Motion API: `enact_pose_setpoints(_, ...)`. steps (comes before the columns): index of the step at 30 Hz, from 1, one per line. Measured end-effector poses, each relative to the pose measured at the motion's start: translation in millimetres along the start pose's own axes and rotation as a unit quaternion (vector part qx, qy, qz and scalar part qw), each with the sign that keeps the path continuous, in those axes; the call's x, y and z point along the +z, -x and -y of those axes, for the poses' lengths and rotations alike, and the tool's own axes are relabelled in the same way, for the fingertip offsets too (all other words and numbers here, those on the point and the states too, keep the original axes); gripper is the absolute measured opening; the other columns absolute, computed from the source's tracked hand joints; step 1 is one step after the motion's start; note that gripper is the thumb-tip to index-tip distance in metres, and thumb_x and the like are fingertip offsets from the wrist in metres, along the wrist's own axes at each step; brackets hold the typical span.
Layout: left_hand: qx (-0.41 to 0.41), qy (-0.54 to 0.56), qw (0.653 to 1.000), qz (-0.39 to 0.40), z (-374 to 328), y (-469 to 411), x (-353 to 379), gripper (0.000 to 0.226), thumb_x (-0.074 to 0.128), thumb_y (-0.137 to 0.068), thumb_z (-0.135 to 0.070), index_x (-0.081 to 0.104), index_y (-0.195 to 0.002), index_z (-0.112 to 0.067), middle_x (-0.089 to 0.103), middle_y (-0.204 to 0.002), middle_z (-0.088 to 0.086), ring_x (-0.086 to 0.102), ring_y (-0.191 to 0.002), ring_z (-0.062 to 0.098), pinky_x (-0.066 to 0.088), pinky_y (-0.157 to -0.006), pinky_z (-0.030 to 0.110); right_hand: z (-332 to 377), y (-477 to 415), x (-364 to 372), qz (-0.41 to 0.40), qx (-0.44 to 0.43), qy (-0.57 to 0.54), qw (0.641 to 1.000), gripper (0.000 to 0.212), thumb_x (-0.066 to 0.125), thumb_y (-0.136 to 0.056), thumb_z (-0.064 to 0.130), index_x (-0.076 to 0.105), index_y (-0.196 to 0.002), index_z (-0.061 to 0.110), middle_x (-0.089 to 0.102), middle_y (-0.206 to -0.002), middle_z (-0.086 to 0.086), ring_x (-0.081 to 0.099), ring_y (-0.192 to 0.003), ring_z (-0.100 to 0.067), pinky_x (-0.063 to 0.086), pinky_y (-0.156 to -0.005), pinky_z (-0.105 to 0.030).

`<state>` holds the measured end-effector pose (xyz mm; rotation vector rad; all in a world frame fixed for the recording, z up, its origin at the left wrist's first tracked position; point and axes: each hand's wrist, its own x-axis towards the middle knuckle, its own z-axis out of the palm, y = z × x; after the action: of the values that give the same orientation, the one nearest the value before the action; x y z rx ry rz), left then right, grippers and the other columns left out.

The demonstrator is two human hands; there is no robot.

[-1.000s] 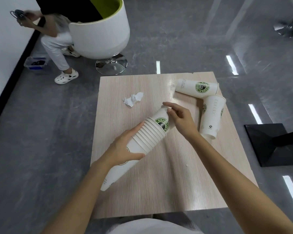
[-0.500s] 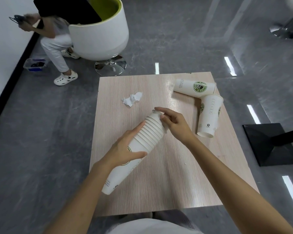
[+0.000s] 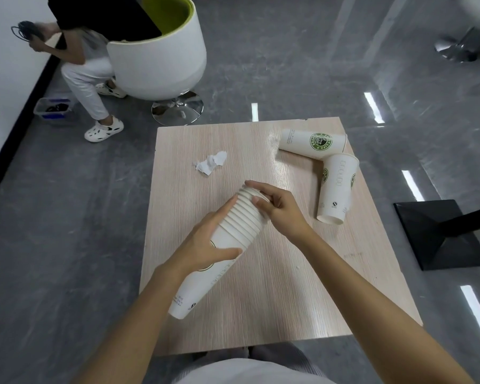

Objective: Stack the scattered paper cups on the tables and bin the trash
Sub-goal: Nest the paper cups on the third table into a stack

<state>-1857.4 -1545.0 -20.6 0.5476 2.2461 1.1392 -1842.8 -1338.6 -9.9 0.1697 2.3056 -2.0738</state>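
Note:
A stack of white paper cups [image 3: 241,217] is held tilted over the light wooden table [image 3: 275,300], rims pointing away from me. My left hand [image 3: 205,242] grips the stack around its middle. My right hand [image 3: 277,209] rests on the rim end, fingers curled over the top cup. Two loose cups with green logos lie on their sides at the far right: one [image 3: 312,142] near the far edge, the other [image 3: 336,187] below it, touching at a corner. A crumpled white paper scrap [image 3: 211,163] lies on the table's far left part.
A white and green tub chair [image 3: 155,54] on a chrome base stands beyond the table, with a person crouching to its left. A small plastic box [image 3: 53,108] sits by the wall. A black table base [image 3: 441,234] stands on the floor at right.
The cup that stuck out from the stack's top has been pushed fully in by my right hand. The stack stays in my left hand.

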Motion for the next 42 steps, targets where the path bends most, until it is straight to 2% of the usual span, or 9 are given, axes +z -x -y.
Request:
enact_pose_setpoints(6, 0.014, -0.018, 1.000, -0.015, -7.2, -12.2, 7.6, 0.111, 0.084, -0.064, -0.046, 0.003, -0.134, -0.075, 0.040, -0.134, -0.019, 0.044, -0.121, 0.004, 0.040, -0.097, 0.029, -0.6, -3.6, -6.8, -0.009, 0.002, 0.005, 1.000, 0.036, 0.054, -0.086, 0.022, 0.063, -0.120, 0.020, 0.066, -0.116, 0.001, 0.061, -0.108, -0.014, 0.046, -0.100, -0.033)
enact_pose_setpoints(9, 0.025, -0.024, 0.999, -0.024, -9.5, -19.2, 10.9, 0.110, 0.086, -0.070, -0.037, 0.003, -0.132, -0.075, 0.040, -0.131, -0.019, 0.044, -0.118, 0.003, 0.038, -0.092, 0.023, 0.5, -6.3, -14.0, -0.009, 0.004, 0.013, 1.000, 0.034, 0.054, -0.086, 0.022, 0.064, -0.118, 0.021, 0.065, -0.087, 0.008, 0.059, -0.086, -0.011, 0.046, -0.085, -0.028)
enact_pose_setpoints(12, 0.031, -0.023, 0.999, -0.023, -12.3, -27.1, 13.7, 0.109, 0.085, -0.071, -0.036, 0.005, -0.132, -0.076, 0.042, -0.132, -0.017, 0.044, -0.118, 0.002, 0.038, -0.091, 0.019, -0.3, -10.2, -23.5, -0.013, 0.003, 0.017, 1.000, 0.028, 0.057, -0.088, 0.019, 0.066, -0.113, 0.026, 0.047, -0.064, 0.006, 0.047, -0.069, -0.016, 0.040, -0.072, -0.027)
enact_pose_setpoints(16, 0.026, -0.016, 0.999, -0.011, -15.4, -38.6, 16.5, 0.109, 0.086, -0.070, -0.036, 0.010, -0.140, -0.068, 0.043, -0.136, -0.014, 0.045, -0.122, 0.005, 0.040, -0.100, 0.029, -2.4, -16.5, -41.3, -0.028, 0.013, 0.017, 0.999, 0.026, 0.059, -0.092, 0.007, 0.065, -0.116, 0.010, 0.038, -0.052, 0.015, 0.039, -0.059, -0.005, 0.036, -0.064, -0.013)
enact_pose_setpoints(24, 0.024, -0.014, 1.000, 0.012, -19.2, -62.1, 21.6, 0.110, 0.086, -0.070, -0.035, 0.012, -0.149, -0.058, 0.044, -0.136, -0.012, 0.045, -0.122, 0.006, 0.038, -0.097, 0.027, -2.8, -28.4, -82.7, -0.083, 0.019, -0.004, 0.996, 0.022, 0.052, -0.092, -0.004, 0.063, -0.110, 0.002, 0.068, -0.064, 0.004, 0.062, -0.061, -0.006, 0.048, -0.064, -0.016)
enact_pose_setpoints(28, 0.017, -0.012, 1.000, 0.018, -21.8, -76.7, 24.0, 0.111, 0.086, -0.067, -0.039, 0.011, -0.145, -0.065, 0.045, -0.137, -0.011, 0.046, -0.123, 0.007, 0.040, -0.101, 0.030, -5.3, -33.1, -107.7, -0.112, 0.024, 0.019, 0.993, 0.022, 0.049, -0.093, -0.004, 0.061, -0.113, -0.006, 0.065, -0.072, -0.013, 0.061, -0.058, -0.005, 0.046, -0.060, -0.013)
enact_pose_setpoints(35, 0.017, -0.007, 0.999, 0.039, -27.3, -98.0, 33.4, 0.110, 0.083, -0.063, -0.045, 0.012, -0.145, -0.064, 0.044, -0.141, -0.011, 0.045, -0.126, 0.007, 0.039, -0.103, 0.029, -24.3, -47.1, -168.5, -0.201, 0.037, 0.075, 0.976, 0.018, 0.052, -0.091, -0.003, 0.066, -0.100, 0.005, 0.066, -0.064, 0.010, 0.058, -0.061, 0.002, 0.042, -0.062, -0.010)
enact_pose_setpoints(40, 0.018, -0.015, 0.999, 0.045, -30.4, -104.8, 38.0, 0.110, 0.083, -0.064, -0.045, 0.012, -0.146, -0.062, 0.044, -0.141, -0.010, 0.045, -0.127, 0.009, 0.040, -0.104, 0.033, -39.1, -55.2, -203.2, -0.276, 0.025, 0.147, 0.949, 0.020, 0.056, -0.090, 0.004, 0.068, -0.098, 0.016, 0.068, -0.092, -0.002, 0.057, -0.075, 0.009, 0.043, -0.075, -0.011)
enact_pose_setpoints(42, 0.019, -0.015, 0.999, 0.046, -30.2, -105.8, 38.9, 0.110, 0.085, -0.067, -0.040, 0.013, -0.147, -0.061, 0.045, -0.140, -0.009, 0.046, -0.126, 0.010, 0.040, -0.104, 0.033, -45.7, -58.3, -211.6, -0.277, 0.034, 0.168, 0.946, 0.020, 0.056, -0.090, 0.007, 0.069, -0.099, 0.020, 0.068, -0.104, -0.004, 0.059, -0.089, -0.001, 0.045, -0.079, -0.015)
